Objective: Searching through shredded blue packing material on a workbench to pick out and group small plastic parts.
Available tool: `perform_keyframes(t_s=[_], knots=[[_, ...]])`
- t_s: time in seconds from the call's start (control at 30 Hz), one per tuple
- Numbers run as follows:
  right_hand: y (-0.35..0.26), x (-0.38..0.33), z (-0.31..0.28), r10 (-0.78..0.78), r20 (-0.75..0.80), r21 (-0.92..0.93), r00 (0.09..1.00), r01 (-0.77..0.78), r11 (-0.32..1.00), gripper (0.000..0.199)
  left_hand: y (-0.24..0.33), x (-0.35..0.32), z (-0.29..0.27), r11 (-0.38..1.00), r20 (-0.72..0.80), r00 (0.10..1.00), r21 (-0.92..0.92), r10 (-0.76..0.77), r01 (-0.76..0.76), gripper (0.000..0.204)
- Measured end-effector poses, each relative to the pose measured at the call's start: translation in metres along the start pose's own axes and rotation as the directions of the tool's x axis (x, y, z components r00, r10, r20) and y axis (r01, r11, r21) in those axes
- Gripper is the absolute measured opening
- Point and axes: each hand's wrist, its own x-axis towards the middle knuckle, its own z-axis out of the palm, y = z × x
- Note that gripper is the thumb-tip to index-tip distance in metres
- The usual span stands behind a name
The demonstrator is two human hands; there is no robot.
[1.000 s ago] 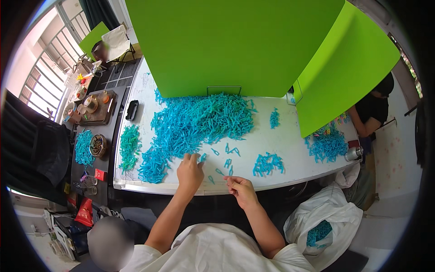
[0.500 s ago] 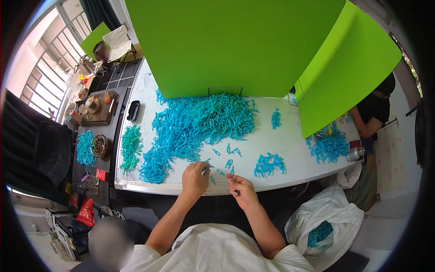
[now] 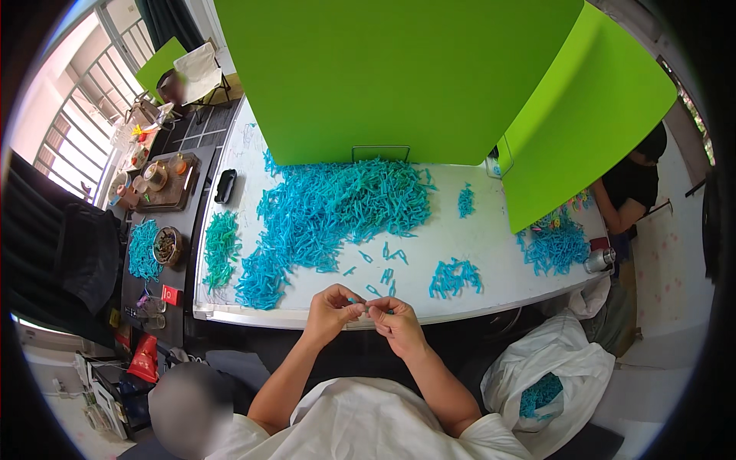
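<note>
Both hands have drawn together since half a second ago, the left moving toward six o'clock and inward to meet the right just above the desk's near edge. The left hand's grip is pinched closed on a small blue piece, and the right hand's is pinched too, though fingers hide whatever it has, so I cannot tell. From the hands, loose blue clips lie near one o'clock, a large blue heap at eleven.
</note>
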Motion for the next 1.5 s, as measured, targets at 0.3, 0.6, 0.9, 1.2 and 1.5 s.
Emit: perform_keyframes(t_s=[0.3,0.6,0.9,1.2,1.5], knots=[[-0.004,-0.001,0.01,-0.048,0.027,-0.035,0.998,0.049,0.998,0.008,-0.013,0.0,-0.008,0.997,0.022,0.998,-0.046,-0.053,0.054,0.014],[0.003,0.003,0.001,-0.052,-0.007,-0.018,0.999,0.052,0.999,0.008,-0.013,0.002,-0.007,0.999,0.05,0.998,-0.033,-0.041,0.043,0.013],[0.002,0.004,-0.003,-0.076,-0.031,-0.12,0.997,0.072,0.99,0.01,-0.015,0.0,-0.003,0.996,0.012,1.0,0.093,-0.01,0.009,0.011],[0.02,0.004,0.004,-0.131,-0.152,-0.13,0.98,0.112,0.985,0.017,-0.024,-0.016,0.012,0.946,-0.15,0.978,0.31,0.145,-0.092,0.008],[0.007,0.005,-0.012,0.164,0.073,0.024,0.984,-0.166,0.986,0.011,-0.018,-0.013,-0.001,0.985,-0.112,0.993,0.161,-0.041,0.059,0.006]])
